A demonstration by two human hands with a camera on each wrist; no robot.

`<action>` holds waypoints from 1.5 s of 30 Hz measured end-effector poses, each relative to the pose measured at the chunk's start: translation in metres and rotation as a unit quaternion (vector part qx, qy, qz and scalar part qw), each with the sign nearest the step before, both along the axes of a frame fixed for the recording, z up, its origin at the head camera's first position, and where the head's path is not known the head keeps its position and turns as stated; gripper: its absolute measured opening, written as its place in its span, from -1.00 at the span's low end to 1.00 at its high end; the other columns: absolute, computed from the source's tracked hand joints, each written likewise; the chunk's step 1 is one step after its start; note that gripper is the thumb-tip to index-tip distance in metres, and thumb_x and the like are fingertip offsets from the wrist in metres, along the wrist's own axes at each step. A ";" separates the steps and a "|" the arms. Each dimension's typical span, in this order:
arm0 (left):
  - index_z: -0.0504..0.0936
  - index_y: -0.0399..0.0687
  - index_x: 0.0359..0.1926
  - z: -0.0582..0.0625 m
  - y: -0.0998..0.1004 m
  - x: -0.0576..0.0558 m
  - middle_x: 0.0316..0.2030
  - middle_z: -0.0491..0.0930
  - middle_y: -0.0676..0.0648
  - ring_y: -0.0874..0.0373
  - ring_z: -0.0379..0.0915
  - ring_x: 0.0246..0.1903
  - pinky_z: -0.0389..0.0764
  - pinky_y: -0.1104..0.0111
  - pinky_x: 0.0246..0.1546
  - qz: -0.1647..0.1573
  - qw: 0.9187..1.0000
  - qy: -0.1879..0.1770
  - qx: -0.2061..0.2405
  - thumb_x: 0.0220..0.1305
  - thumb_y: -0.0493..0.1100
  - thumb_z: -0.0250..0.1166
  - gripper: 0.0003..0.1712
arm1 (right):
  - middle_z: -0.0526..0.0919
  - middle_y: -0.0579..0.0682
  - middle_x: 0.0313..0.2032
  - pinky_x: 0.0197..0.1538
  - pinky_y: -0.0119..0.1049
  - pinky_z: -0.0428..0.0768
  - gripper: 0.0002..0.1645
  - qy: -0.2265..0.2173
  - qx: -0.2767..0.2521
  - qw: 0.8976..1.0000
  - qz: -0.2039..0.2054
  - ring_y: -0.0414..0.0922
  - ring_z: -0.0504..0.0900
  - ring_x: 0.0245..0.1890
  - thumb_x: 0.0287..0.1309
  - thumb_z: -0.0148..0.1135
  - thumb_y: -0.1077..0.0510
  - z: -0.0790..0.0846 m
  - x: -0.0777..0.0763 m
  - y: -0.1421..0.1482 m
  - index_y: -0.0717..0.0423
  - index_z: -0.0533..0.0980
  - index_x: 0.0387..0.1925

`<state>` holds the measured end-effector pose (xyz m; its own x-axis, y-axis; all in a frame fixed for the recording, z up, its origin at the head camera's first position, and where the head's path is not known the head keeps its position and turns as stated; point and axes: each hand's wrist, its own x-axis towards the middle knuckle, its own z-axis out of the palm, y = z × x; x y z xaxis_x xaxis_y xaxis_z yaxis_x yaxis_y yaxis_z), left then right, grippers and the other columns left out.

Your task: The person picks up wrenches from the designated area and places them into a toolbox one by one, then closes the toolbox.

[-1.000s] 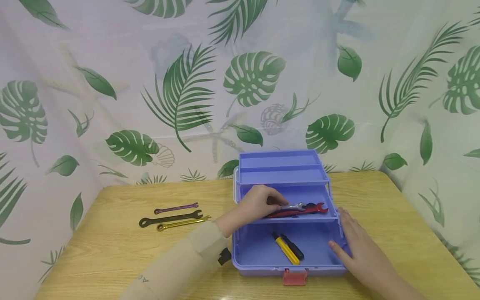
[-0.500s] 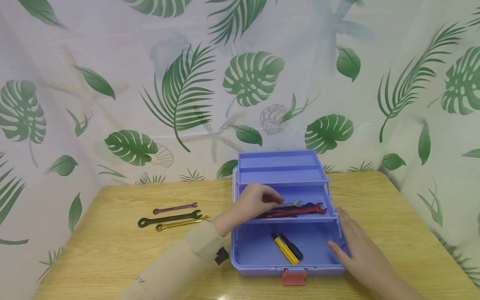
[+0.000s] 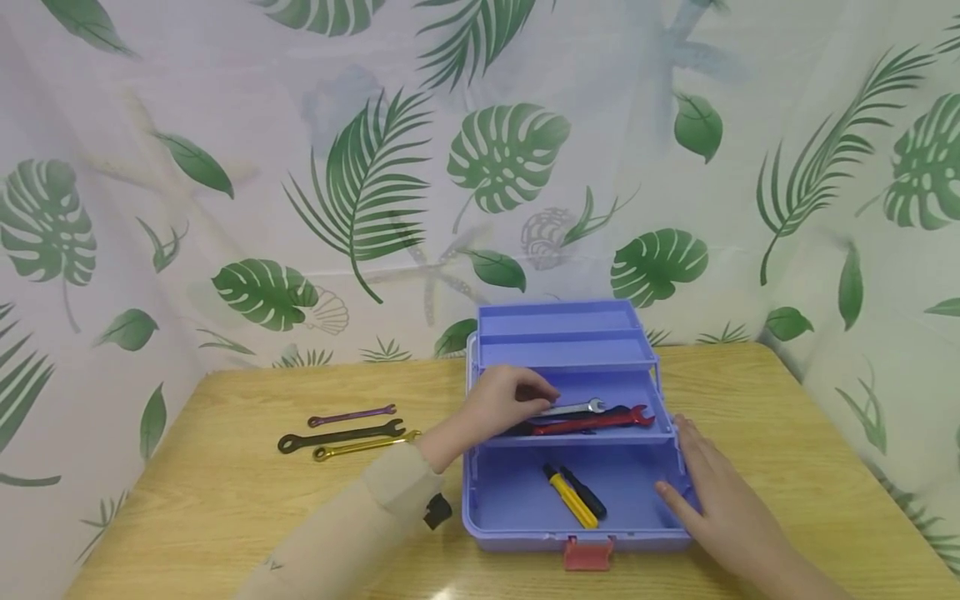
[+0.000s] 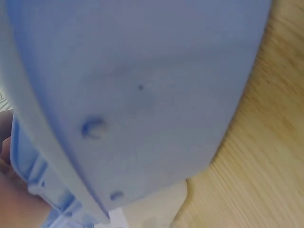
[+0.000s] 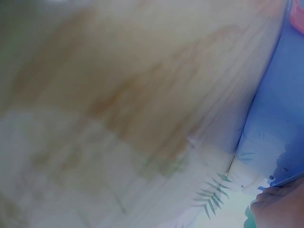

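A silver wrench (image 3: 573,409) lies over other tools in the middle tray of a purple-blue toolbox (image 3: 525,540). The thumb and fingers of my left hand (image 3: 504,402) pinch its left end, which they hide. Beneath it in that tray are a red wrench (image 3: 600,422) and dark tools, partly covered. My right hand (image 3: 723,500) rests against the toolbox's right side with straight fingers. In the left wrist view the toolbox's outer wall (image 4: 156,104) fills most of the picture, with part of the left hand (image 4: 19,199) at the edge.
Left on the wooden table (image 3: 225,517) lie a purple wrench (image 3: 352,416), a black wrench (image 3: 341,436) and a gold wrench (image 3: 363,447). The toolbox bottom holds a yellow-handled tool (image 3: 573,500) and a black-handled one (image 3: 585,493). A red latch (image 3: 588,555) hangs in front.
My left hand has shifted slightly left and up, showing more of the silver wrench, which now lies a little farther left. The right hand has stayed in place.
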<state>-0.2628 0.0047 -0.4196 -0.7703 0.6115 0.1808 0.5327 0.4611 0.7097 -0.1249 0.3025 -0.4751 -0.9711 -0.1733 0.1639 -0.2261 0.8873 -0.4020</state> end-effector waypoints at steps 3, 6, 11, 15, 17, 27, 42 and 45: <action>0.85 -0.20 -0.05 0.001 -0.005 0.000 -0.09 0.86 -0.14 0.02 0.79 -0.07 0.68 0.56 -0.04 0.006 1.000 0.002 0.003 0.40 -0.30 0.43 -0.83 | 0.13 0.46 0.59 0.44 0.50 0.30 0.10 -0.006 0.002 1.000 -0.003 0.50 0.22 0.52 0.49 0.24 -0.14 0.000 0.000 0.000 0.37 -0.07 0.66; 0.85 -0.20 -0.06 0.001 -0.012 0.000 -0.10 0.86 -0.13 0.04 0.79 -0.08 0.69 0.55 -0.04 0.012 1.000 0.002 0.008 0.39 -0.29 0.43 -0.84 | 0.11 0.46 0.60 0.44 0.51 0.29 0.11 -0.014 0.001 1.000 -0.005 0.50 0.20 0.52 0.49 0.24 -0.15 0.000 0.001 0.001 0.37 -0.08 0.66; 0.84 -0.22 -0.06 0.001 -0.023 0.000 -0.10 0.85 -0.15 0.03 0.79 -0.08 0.71 0.54 -0.03 0.017 1.000 -0.004 0.025 0.40 -0.30 0.42 -0.84 | 0.10 0.47 0.60 0.44 0.50 0.29 0.11 -0.019 0.005 1.000 -0.008 0.51 0.20 0.52 0.50 0.23 -0.15 -0.001 0.002 0.001 0.37 -0.10 0.67; 0.83 -0.25 -0.06 0.004 -0.033 0.001 -0.10 0.84 -0.19 -0.01 0.79 -0.07 0.74 0.49 -0.04 0.021 0.999 -0.019 0.040 0.42 -0.31 0.40 -0.84 | 0.10 0.47 0.60 0.44 0.50 0.30 0.12 -0.027 0.009 1.000 -0.011 0.50 0.20 0.52 0.50 0.23 -0.17 0.000 0.002 0.002 0.38 -0.09 0.66; 0.83 -0.24 -0.05 0.005 -0.038 0.001 -0.09 0.84 -0.19 0.00 0.79 -0.07 0.74 0.47 -0.04 0.029 0.999 -0.022 0.038 0.42 -0.31 0.39 -0.84 | 0.10 0.48 0.60 0.44 0.51 0.30 0.12 -0.033 0.013 0.999 -0.013 0.51 0.20 0.52 0.50 0.22 -0.18 0.001 0.001 0.001 0.39 -0.09 0.66; 0.82 -0.23 -0.04 0.013 -0.073 0.001 -0.05 0.83 -0.21 -0.06 0.80 -0.07 0.79 0.35 0.00 0.077 0.995 -0.036 0.057 0.44 -0.32 0.38 -0.83 | 0.08 0.48 0.60 0.44 0.52 0.28 0.12 -0.052 0.023 0.998 -0.014 0.51 0.18 0.53 0.52 0.18 -0.21 0.002 0.000 0.000 0.39 -0.11 0.66; 0.80 -0.25 0.00 0.008 -0.121 -0.002 -0.04 0.82 -0.23 -0.10 0.80 -0.03 0.79 0.16 0.07 0.145 0.985 -0.050 0.078 0.46 -0.31 0.35 -0.81 | 0.09 0.47 0.60 0.45 0.51 0.28 0.12 -0.047 0.021 0.999 -0.012 0.51 0.18 0.53 0.51 0.19 -0.20 0.003 -0.001 -0.002 0.39 -0.10 0.66; 0.80 -0.24 0.01 0.005 -0.131 -0.003 -0.03 0.82 -0.23 -0.11 0.79 -0.02 0.79 0.13 0.08 0.157 0.984 -0.050 0.065 0.47 -0.30 0.34 -0.80 | 0.08 0.47 0.60 0.45 0.51 0.29 0.12 -0.045 0.020 0.999 -0.012 0.50 0.18 0.53 0.51 0.19 -0.20 0.004 -0.001 -0.002 0.39 -0.10 0.66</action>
<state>-0.2659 -0.1261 -0.4150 -0.9355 0.3172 0.1557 0.3032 0.4943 0.8147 -0.1256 0.3004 -0.4716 -0.9855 -0.1547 0.0691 -0.1694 0.9073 -0.3848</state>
